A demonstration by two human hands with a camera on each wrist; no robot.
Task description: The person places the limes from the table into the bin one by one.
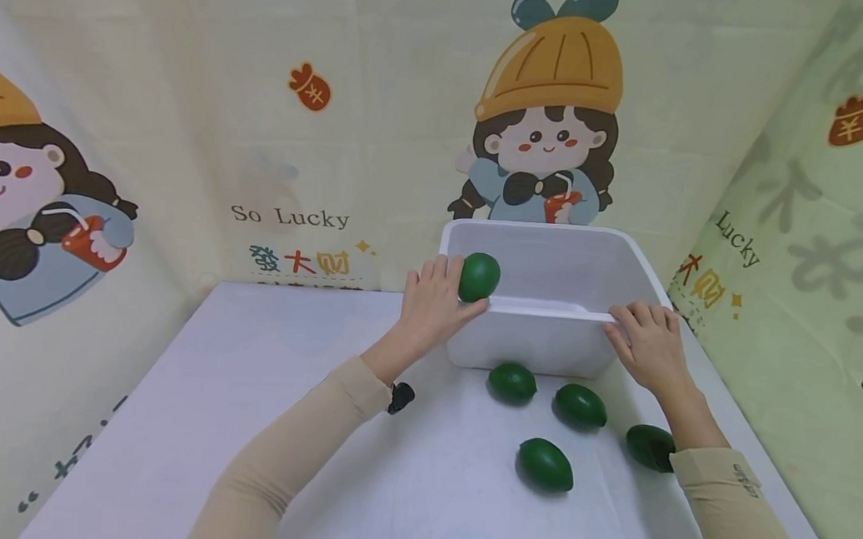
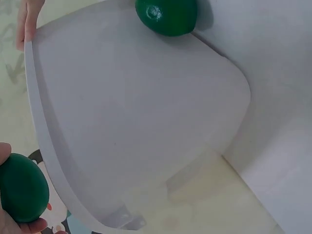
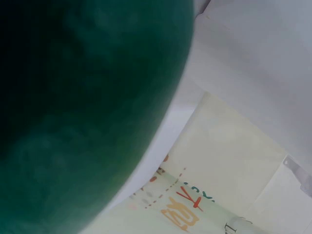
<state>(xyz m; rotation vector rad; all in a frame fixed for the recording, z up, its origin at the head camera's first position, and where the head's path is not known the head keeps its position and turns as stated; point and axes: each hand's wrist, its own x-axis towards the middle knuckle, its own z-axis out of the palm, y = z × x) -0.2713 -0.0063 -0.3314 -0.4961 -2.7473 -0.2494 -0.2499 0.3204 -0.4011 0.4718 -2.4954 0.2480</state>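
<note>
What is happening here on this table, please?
A person is working at a white table with dark green oval fruits that look like plastic. The left hand holds one green fruit over the near left corner of a white plastic tub, which looks empty inside. The right hand rests on the tub's near right rim. Four more green fruits lie on the table in front of the tub.
</note>
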